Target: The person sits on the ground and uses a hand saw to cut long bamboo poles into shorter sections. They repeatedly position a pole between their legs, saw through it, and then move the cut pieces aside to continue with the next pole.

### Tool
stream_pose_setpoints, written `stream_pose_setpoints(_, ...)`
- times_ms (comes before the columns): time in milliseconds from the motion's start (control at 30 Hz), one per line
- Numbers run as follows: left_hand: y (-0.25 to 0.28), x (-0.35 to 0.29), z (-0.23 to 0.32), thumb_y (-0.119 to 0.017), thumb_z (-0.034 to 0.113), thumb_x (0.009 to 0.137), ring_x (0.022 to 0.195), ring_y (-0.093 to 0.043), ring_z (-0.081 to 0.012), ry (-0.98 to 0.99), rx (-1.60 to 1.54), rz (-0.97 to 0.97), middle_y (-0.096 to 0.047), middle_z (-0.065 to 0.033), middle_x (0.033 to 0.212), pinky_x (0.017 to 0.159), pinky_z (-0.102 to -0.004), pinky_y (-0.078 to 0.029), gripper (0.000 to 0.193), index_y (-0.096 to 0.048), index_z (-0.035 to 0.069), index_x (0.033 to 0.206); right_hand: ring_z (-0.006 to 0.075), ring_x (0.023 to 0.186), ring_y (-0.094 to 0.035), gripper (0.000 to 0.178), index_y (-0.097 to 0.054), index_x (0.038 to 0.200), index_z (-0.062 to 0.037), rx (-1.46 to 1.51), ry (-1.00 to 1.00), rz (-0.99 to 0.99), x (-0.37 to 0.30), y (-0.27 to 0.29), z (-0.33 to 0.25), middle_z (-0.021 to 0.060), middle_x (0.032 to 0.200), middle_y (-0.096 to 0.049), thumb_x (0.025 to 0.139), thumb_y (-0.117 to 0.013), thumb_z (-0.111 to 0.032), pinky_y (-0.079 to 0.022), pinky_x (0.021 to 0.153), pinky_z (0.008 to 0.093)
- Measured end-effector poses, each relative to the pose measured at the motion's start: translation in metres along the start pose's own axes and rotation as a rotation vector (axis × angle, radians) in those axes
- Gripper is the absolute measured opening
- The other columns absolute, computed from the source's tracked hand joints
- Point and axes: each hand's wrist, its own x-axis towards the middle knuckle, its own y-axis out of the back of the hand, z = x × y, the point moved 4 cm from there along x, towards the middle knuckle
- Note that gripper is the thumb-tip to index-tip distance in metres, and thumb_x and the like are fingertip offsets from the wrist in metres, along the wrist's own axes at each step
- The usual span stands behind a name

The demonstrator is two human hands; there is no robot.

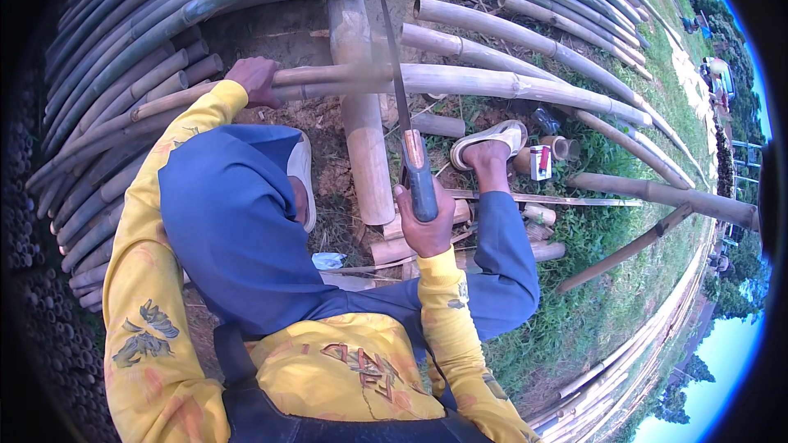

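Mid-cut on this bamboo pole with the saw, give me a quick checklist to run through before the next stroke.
1. Left hand gripping the bamboo pole: ok, closed around it.
2. Left hand away from the blade: ok, well to the left of the saw.
3. Right hand firm on the saw's handle: ok.
4. Pole supported under the cut: ok, it lies across the thick log.
5. Foot away from the blade's path: ok, off to the right of it.
6. Depth of cut: cannot tell, the blade is blurred there.

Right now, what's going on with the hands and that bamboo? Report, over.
Left hand grips bamboo pole. Right hand holds saw, blade on pole. Thick bamboo log underneath as rest.
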Motion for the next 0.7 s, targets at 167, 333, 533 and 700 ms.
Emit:
stream_pose_setpoints(167, -0.006, 0.002, -0.01, -0.085, 0.039, 0.059, 0.092, -0.072, -0.0391, 0.012, 0.009, 0.004, -0.075, -0.0192, 0.093, 0.085, -0.0491, -0.057, 0.06, -0.071, 0.008, 0.11, 0.012, 0.073, -0.065, 0.042, -0.065, 0.13, 0.0012, 0.005, -0.046, 0.005, -0.089, 0.024, -0.008, 0.0119, 0.092, -0.072, 0.088, -0.072, 0.002, -0.053, 0.072, 0.0289)
stream_pose_setpoints(333, 0.001, 0.003, 0.002, -0.084, 0.039, 0.059, 0.091, -0.072, -0.0395, 0.002, 0.002, 0.014, -0.074, -0.0195, 0.094, 0.085, -0.0493, -0.056, 0.06, -0.071, 0.008, 0.109, 0.0097, 0.069, -0.055, 0.029, -0.066, 0.118, 0.0013, 0.041, -0.017, -0.021, -0.009, 0.003, 0.01, 0.0063, 0.082, -0.066, 0.09, -0.072, -0.001, -0.048, 0.066, 0.0271)
stream_pose_setpoints(533, -0.001, 0.002, -0.007, -0.084, 0.041, 0.061, 0.092, -0.072, -0.0397, -0.019, 0.032, 0.014, -0.075, -0.0205, 0.093, 0.085, -0.0491, -0.057, 0.057, -0.072, 0.006, 0.105, 0.0066, 0.072, -0.052, 0.016, -0.065, 0.105, 0.0023, 0.045, -0.012, 0.026, -0.053, 0.015, -0.002, 0.0002, 0.08, -0.061, 0.091, -0.071, 0.0, -0.046, 0.069, 0.0241)
stream_pose_setpoints(700, 0.002, 0.001, -0.003, -0.084, 0.04, 0.06, 0.091, -0.072, -0.0396, -0.018, 0.001, 0.028, -0.074, -0.0202, 0.093, 0.085, -0.0496, -0.056, 0.058, -0.071, 0.007, 0.106, 0.0107, 0.076, -0.062, 0.035, -0.065, 0.123, 0.0039, 0.036, -0.073, -0.033, -0.068, 0.032, -0.018, 0.0073, 0.088, -0.07, 0.089, -0.071, 0.001, -0.052, 0.074, 0.0273)
